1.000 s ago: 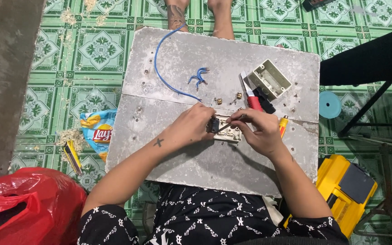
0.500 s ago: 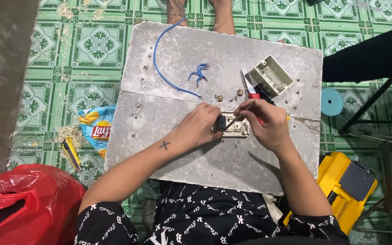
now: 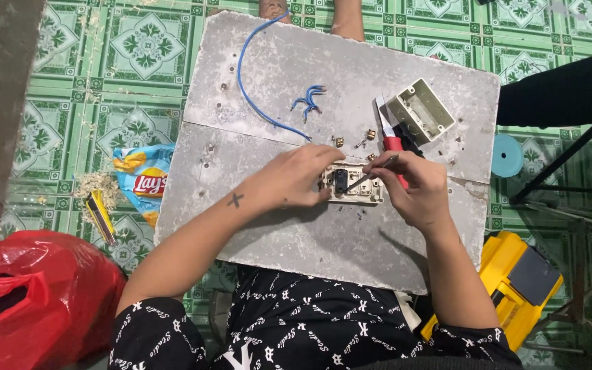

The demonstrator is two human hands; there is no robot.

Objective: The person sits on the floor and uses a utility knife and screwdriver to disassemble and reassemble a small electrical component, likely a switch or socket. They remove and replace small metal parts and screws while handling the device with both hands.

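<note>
Nearest the camera, a lap in black patterned cloth carries the lower edge of a grey, chalky board that serves as the surface. On it, toward the middle, the left hand curls around the near end of a cream switch plate, fingers closed and pressing it flat. The right hand pinches a thin screwdriver in a closed grip, its tip laid at a slant on the plate beside a dark switch module. The work looks partway done, as a judgement: the plate lies out of its housing, small brass screws sit loose just beyond it, and the box is not yet joined to it.

Farther back, a red-handled cutter lies beside an open, pale green rectangular junction box, hollow and smooth-walled. To the left, short blue wire offcuts sit near a long blue wire curving off the board's far edge. The board is pitted and cracked across its width.

Around it lies green patterned floor tile, with a crumpled blue snack bag, a glossy red plastic bag and a yellow case.
</note>
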